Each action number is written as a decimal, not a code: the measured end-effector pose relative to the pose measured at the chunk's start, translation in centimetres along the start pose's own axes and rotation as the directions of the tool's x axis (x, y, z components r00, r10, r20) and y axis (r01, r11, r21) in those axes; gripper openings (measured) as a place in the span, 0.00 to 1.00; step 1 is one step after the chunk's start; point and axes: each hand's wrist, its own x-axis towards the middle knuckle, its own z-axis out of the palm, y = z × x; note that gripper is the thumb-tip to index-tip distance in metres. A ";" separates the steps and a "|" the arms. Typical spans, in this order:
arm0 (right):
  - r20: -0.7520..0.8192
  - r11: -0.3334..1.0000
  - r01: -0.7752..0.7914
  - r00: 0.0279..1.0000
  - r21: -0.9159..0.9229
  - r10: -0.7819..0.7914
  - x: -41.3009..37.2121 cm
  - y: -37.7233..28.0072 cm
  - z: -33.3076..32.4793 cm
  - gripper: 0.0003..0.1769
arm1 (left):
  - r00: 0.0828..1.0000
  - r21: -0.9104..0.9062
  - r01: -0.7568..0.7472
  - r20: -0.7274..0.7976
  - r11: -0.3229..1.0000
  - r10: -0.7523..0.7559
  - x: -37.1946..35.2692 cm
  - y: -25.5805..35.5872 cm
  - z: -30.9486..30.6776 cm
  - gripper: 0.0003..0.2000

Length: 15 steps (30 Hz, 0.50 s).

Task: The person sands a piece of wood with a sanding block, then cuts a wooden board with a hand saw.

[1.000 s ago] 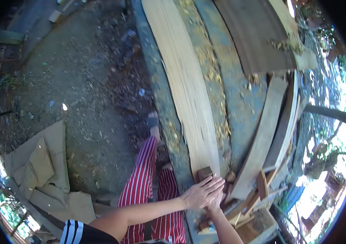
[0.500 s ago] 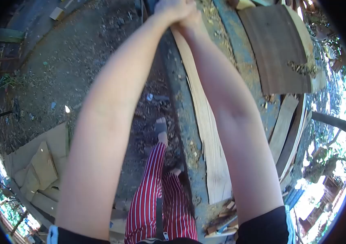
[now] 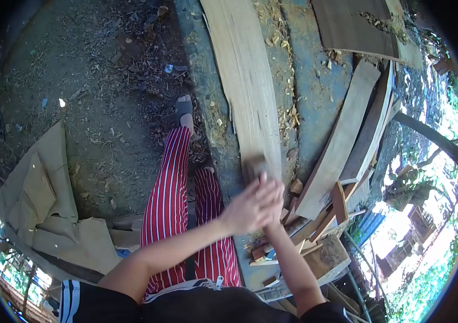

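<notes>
A long pale plank (image 3: 242, 70) lies lengthwise on the bench, its near end close to my body. On that end rests a brown wooden hand plane (image 3: 254, 166), blurred by motion. Behind it, my left hand (image 3: 245, 209) is closed, with its fingers wrapped over my right hand (image 3: 270, 203). Both hands press together at the back of the plane, and they hide its rear part. My right hand's grip is mostly covered by the left.
Wood shavings litter the worn blue bench (image 3: 315, 102). To the right lie loose boards (image 3: 342, 137) and a wide dark board (image 3: 350, 27). Wood offcuts (image 3: 315, 229) sit at the near right. Cardboard sheets (image 3: 51, 188) lie on the dirt floor at left.
Both hands have come back from the far end of the plank to its near end, close to my body. My arms are now bent, and the view has shifted.
</notes>
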 end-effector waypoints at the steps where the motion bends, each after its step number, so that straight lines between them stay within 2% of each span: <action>1: -0.281 0.917 0.085 0.937 -0.391 -0.206 -1.7 2.6 7.4 0.33 | 0.999 -0.059 0.016 0.048 0.998 -0.013 -1.3 1.4 1.0 0.25; 4: -0.390 0.914 0.088 0.885 -0.397 -0.255 3.8 2.2 4.1 0.34 | 0.993 -0.043 0.018 0.115 0.999 -0.013 -1.4 1.7 1.5 0.26; 5: -0.435 0.913 0.091 0.858 -0.398 -0.275 6.0 1.5 1.8 0.35 | 0.998 0.019 0.012 0.058 1.000 -0.013 0.1 0.7 0.0 0.28; 8: -0.525 0.913 0.107 0.790 -0.393 -0.318 10.5 -2.0 -6.9 0.36 | 0.980 0.190 0.030 -0.197 0.981 0.008 6.7 -5.1 -7.5 0.25; 9: -0.593 0.925 0.211 0.717 -0.316 -0.366 12.8 -6.1 -13.5 0.35 | 0.948 0.147 0.050 -0.319 0.988 0.000 9.5 -7.8 -10.7 0.24; 10: -0.658 0.915 0.320 0.638 -0.246 -0.400 16.4 -10.2 -20.6 0.33 | 0.915 0.223 0.044 -0.400 0.974 0.050 12.1 -10.5 -14.9 0.23; 11: -0.723 0.870 0.374 0.497 -0.321 -0.480 20.1 -11.7 -23.9 0.34 | 0.866 0.301 0.034 -0.486 0.953 0.122 15.1 -13.1 -19.0 0.22; 12: -0.830 0.775 0.605 0.327 -0.184 -0.452 25.7 -12.9 -26.9 0.31 | 0.846 0.381 0.059 -0.509 0.923 0.157 17.8 -15.9 -23.2 0.21; 13: -0.877 0.708 0.703 0.380 0.067 -0.295 29.7 -15.4 -30.5 0.27 | 0.839 0.488 0.011 -0.479 0.873 0.258 20.5 -18.8 -27.7 0.18; 14: -0.903 0.698 0.691 0.158 -0.189 -0.401 33.0 -16.9 -34.4 0.25 | 0.820 0.389 -0.003 -0.526 0.921 0.225 23.3 -21.0 -31.8 0.16; 15: -0.901 0.700 0.691 0.171 -0.178 -0.398 38.5 -18.2 -38.6 0.25 | 0.787 0.486 0.025 -0.548 0.874 0.282 26.4 -23.2 -35.9 0.15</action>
